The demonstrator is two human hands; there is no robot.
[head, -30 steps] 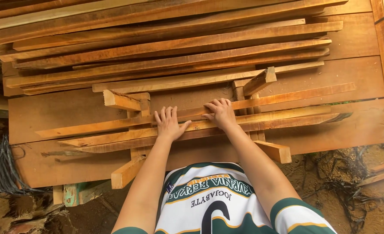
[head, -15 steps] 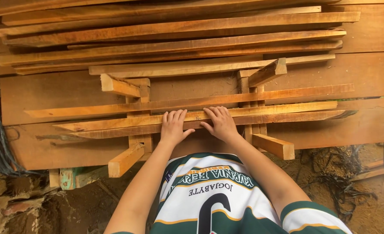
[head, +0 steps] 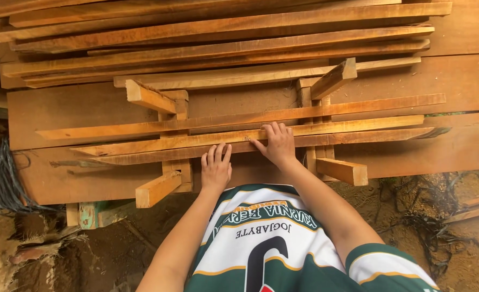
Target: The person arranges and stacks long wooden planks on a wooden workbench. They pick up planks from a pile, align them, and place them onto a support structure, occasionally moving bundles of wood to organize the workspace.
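Three long thin wooden slats (head: 142, 146) lie side by side across two short upright wooden supports (head: 177, 135) on a wide plank bench (head: 61, 113). My left hand (head: 216, 168) rests flat, fingers apart, on the nearest slat at the bench's front edge. My right hand (head: 276, 145) presses palm down on the nearest and middle slats, fingers spread. Neither hand grips anything.
A stack of long rough planks (head: 223, 32) fills the far side of the bench. Short wooden blocks (head: 158, 188) (head: 343, 171) stick out at the front of each support. Dark cords (head: 4, 178) hang at the left. Bare soil and roots (head: 428, 227) lie below.
Both hands have slid toward me: the left hand has come back off the middle slats to the front edge, and the right hand has moved slightly left. The view has shifted closer.
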